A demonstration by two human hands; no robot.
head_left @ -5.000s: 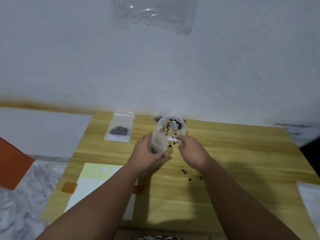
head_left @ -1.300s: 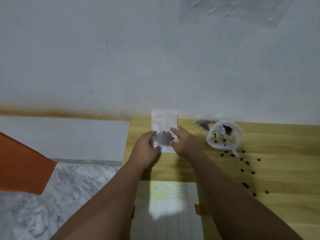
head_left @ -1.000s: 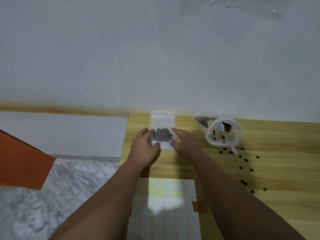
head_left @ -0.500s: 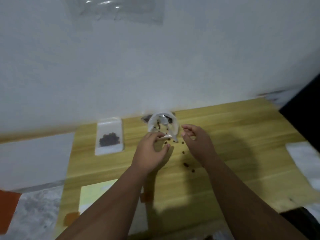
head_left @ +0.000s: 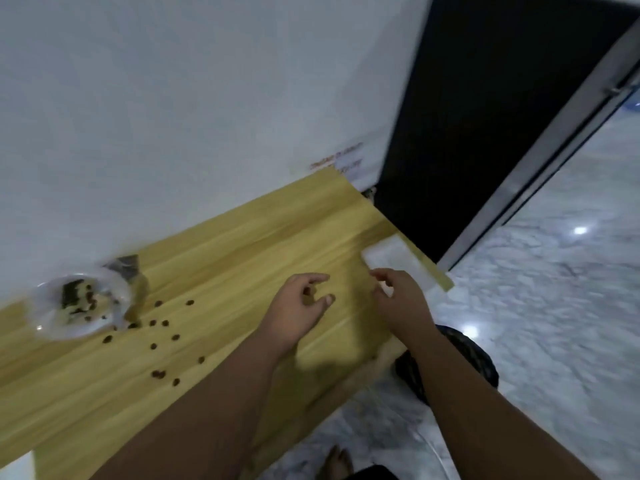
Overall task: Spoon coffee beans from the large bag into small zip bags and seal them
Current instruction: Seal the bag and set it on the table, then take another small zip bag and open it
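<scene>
Your empty left hand [head_left: 300,303] hangs loosely curled, your right hand [head_left: 398,296] meets the flat clear zip bags [head_left: 401,258], hold unclear; filling and sealing remain.

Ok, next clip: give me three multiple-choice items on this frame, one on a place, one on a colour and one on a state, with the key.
1. Where do the loose beans lie?
A) on the table, beside the big bag
B) on the floor
C) in a bowl

2. What colour is the table?
A) white
B) yellow wood
C) black

3. How is the big bag?
A) sealed and flat
B) empty
C) open, with beans inside

Key:
1 A: the beans are scattered over the wood next to the bag.
2 B: yellow wood grain shows all along the top.
3 C: the bag's mouth gapes and dark beans show inside it.
</scene>
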